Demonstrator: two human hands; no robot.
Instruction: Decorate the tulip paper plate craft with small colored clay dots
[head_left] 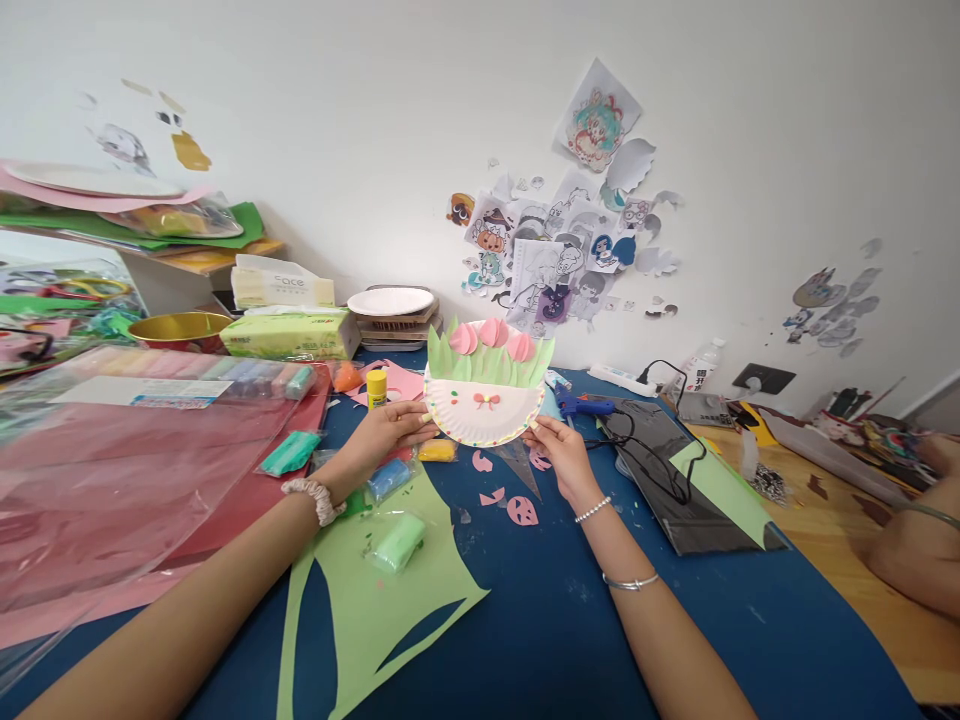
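The person holds a paper-plate flower basket up before them, near the middle of the view, its curved rim downward and its green leaves and pink tulips standing along the top. The left hand pinches the left edge between thumb and fingers; the right hand pinches the lower right edge the same way, so the dotted rim between them hangs unsupported. Past the left fingers, a yellow glue stick stands upright, and a yellow clay packet lies just below the rim. To the right, a blue glue gun and its black cord leave little room beside the dark sheet. The widest open stretch of blue tabletop runs between the forearms toward the near side, bounded on the left by a cut green sheet and marked higher up by pink scraps. Beyond the table's curved right edge, another person's arm rests over a wooden surface.
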